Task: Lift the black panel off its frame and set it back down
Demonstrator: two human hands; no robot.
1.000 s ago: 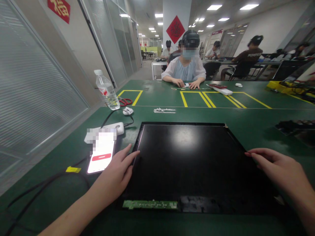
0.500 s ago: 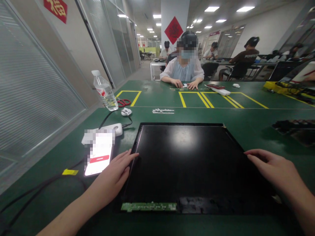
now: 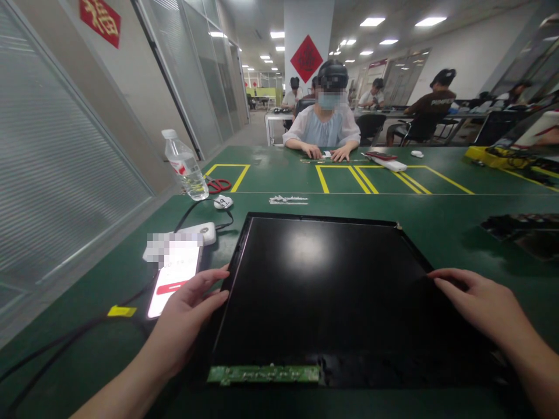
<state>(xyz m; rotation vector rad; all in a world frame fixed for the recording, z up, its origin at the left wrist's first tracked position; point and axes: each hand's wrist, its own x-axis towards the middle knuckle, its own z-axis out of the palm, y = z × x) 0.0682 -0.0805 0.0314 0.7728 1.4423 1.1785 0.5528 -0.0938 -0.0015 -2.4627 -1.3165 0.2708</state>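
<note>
A flat black display panel (image 3: 332, 297) lies in front of me, its left side a little raised. A narrow green circuit board (image 3: 264, 374) runs along the left part of its near edge. My left hand (image 3: 187, 308) grips the panel's left edge, thumb and fingers closed on the rim. On the opposite side, my right hand (image 3: 484, 302) pinches the right edge between thumb and fingers. The underside of the panel is hidden. Close to my left hand lies a phone (image 3: 174, 285) with a lit screen.
The green table (image 3: 375, 203) holds a water bottle (image 3: 186, 166), red-handled scissors (image 3: 218, 185), a white power bank (image 3: 205, 232) and cables at the left. Thin white strips (image 3: 288, 200) lie beyond the panel. Dark parts (image 3: 524, 230) sit at right. A person (image 3: 325, 125) sits opposite.
My left hand has shifted from resting on the panel's left border to gripping its edge. The panel's left side has risen slightly and turned a little. My right hand stays at the right edge.
</note>
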